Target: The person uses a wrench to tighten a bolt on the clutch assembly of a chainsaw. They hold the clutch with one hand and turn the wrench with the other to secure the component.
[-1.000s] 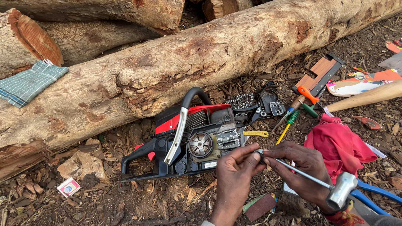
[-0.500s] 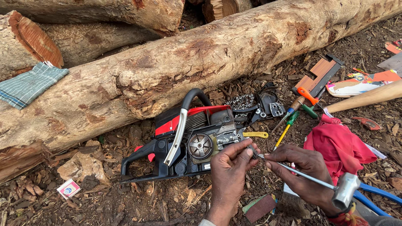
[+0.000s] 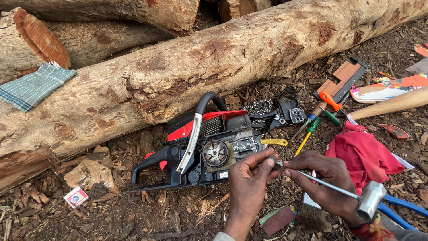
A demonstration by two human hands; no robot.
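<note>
Pinching a small metal part (image 3: pixel 272 159) in our left hand (image 3: pixel 248 183), we close our right hand (image 3: pixel 324 178) around the steel T-wrench (image 3: pixel 339 189), its tip meeting that part just beside the chainsaw body (image 3: pixel 209 145). Near the chainsaw's right side lie a red cloth (image 3: pixel 363 154) and two screwdrivers (image 3: pixel 307 134); just behind it rest the loose saw chain (image 3: pixel 258 107) and black side cover (image 3: pixel 290 111). Beyond the chainsaw stretches a long log (image 3: pixel 200 76), with a checked cloth (image 3: pixel 35 85) on another log farther left.
</note>
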